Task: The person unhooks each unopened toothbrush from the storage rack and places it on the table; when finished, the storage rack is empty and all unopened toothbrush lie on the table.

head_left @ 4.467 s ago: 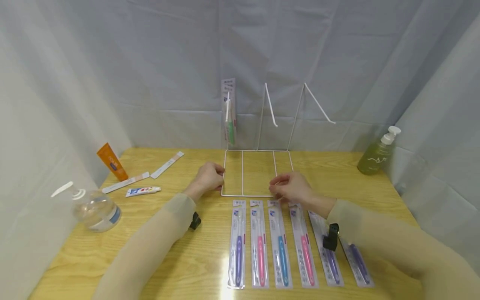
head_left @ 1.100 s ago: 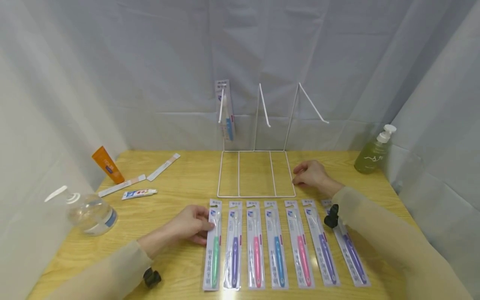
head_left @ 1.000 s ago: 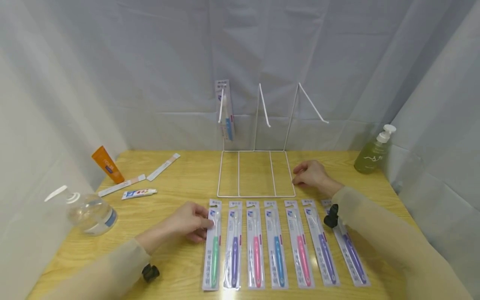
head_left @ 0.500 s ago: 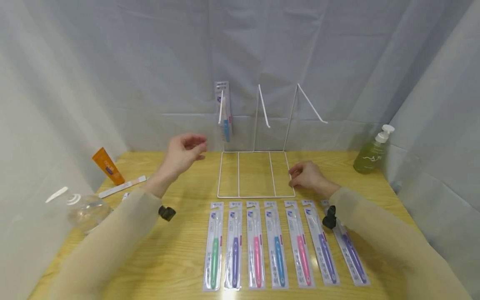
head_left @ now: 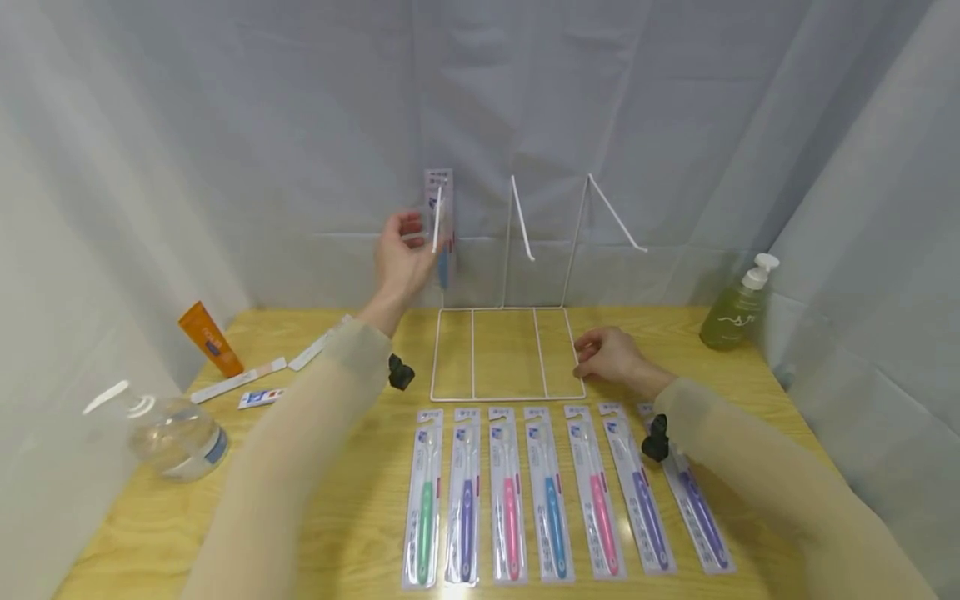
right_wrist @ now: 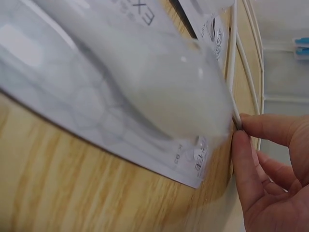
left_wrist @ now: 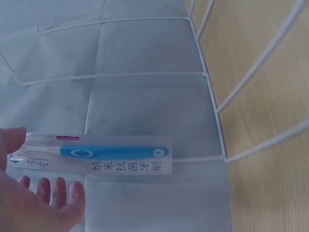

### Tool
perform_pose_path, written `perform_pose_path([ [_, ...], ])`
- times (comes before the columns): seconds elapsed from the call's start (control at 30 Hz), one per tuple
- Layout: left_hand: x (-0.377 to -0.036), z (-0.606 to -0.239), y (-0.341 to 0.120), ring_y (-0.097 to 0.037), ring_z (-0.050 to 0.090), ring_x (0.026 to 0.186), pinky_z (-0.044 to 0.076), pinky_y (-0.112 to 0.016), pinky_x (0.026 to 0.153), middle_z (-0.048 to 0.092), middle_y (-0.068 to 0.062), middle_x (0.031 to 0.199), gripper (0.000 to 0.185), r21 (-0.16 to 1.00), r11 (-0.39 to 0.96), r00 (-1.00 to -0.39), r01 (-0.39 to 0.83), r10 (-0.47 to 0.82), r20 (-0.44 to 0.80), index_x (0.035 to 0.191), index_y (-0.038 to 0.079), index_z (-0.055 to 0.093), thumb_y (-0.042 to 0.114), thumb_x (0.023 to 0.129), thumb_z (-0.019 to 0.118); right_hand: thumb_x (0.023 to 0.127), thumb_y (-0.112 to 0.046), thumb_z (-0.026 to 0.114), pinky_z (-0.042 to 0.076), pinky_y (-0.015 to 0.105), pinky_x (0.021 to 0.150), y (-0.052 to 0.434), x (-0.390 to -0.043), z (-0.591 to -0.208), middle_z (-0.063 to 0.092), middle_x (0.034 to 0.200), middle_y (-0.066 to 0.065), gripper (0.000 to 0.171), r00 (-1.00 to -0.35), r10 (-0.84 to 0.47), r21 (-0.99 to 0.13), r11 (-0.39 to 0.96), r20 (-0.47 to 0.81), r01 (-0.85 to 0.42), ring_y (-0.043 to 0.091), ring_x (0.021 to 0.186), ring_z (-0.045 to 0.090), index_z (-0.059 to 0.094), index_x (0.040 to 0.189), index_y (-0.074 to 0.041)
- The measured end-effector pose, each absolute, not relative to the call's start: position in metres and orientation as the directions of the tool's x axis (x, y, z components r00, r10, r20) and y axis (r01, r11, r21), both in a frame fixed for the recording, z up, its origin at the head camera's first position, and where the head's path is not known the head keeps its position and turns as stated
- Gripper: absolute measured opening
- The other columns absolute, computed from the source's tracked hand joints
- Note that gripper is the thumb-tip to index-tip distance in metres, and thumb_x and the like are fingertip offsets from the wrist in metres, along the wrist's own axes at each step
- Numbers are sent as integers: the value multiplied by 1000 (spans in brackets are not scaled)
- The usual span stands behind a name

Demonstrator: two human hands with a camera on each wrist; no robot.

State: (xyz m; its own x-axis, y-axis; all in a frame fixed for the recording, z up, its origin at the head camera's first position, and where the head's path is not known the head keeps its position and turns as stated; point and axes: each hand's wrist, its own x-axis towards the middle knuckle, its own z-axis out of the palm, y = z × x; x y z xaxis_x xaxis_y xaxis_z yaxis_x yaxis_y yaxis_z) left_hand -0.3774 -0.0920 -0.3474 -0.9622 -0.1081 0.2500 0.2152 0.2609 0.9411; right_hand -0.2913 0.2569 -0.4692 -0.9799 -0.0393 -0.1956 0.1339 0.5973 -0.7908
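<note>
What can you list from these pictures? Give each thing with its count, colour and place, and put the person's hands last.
hanging toothbrush pack: one, blue handle, on the rack's left hook.
wire rack: one, white, table's middle, three hooks.
toothbrush packs in the row: seven; green, purple, pink, blue, pink, purple, purple; flat along the near edge.
orange tube: one, far left.
clear pump bottle: one, near left.
green pump bottle: one, far right.
small toothpaste tube: one, white, left.
flat strips: two, white, left.
table: one, light wood.
left hand: raised, fingers at the hanging pack.
right hand: touching the rack base's right corner.
</note>
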Motion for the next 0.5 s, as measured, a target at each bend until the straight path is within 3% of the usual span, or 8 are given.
perform_pose_path([
  [0.17,-383,-344,-86,-32,68,134,60,-45,119,68,-15,153,57,936,306,-961,174,-154,229,153,9,59,13,100,79,85,4,89,70,23,69,254,-292,-469,73,100,11,55,-977,-41,-790,595,-210,145,11,76,69,69,135,9],
  [0.5,-386,-344,-84,-28,72,124,65,-45,112,76,-15,137,29,941,302,-952,150,-214,220,132,7,72,14,103,71,84,7,89,71,27,70,248,-294,-470,71,95,8,57,-974,-56,-808,570,-219,149,10,74,69,67,137,11],
])
